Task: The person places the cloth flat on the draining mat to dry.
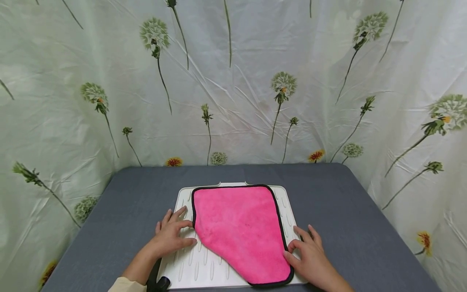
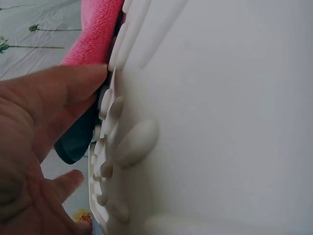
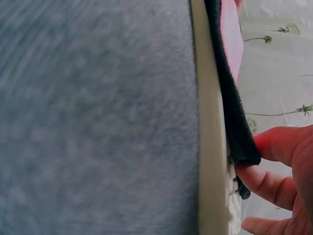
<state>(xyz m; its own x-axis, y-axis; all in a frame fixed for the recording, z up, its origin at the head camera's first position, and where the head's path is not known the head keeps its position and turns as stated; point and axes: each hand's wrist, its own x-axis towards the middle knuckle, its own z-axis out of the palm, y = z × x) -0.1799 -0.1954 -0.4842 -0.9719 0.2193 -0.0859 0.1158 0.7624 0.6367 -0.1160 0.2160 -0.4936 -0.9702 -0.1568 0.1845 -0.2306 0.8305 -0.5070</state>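
Observation:
A pink plush cloth (image 1: 237,227) with a black border lies on a white ribbed board (image 1: 204,267). Its lower-left side runs diagonally without visible border and looks folded under. My left hand (image 1: 169,235) is at the board's left side, thumb and index finger apart, the index fingertip at the cloth's left edge. In the left wrist view, a fingertip of the left hand (image 2: 44,107) meets the cloth's edge beside the raised ribs. My right hand (image 1: 308,255) pinches the cloth's right border near the lower corner; the right wrist view shows thumb and finger on the black border (image 3: 234,122).
The board rests on a grey-covered table (image 1: 328,202). A dark object with a rounded black end (image 1: 163,283) pokes out at the board's lower-left corner. A white curtain (image 1: 248,81) printed with dandelions hangs behind and on both sides of the table.

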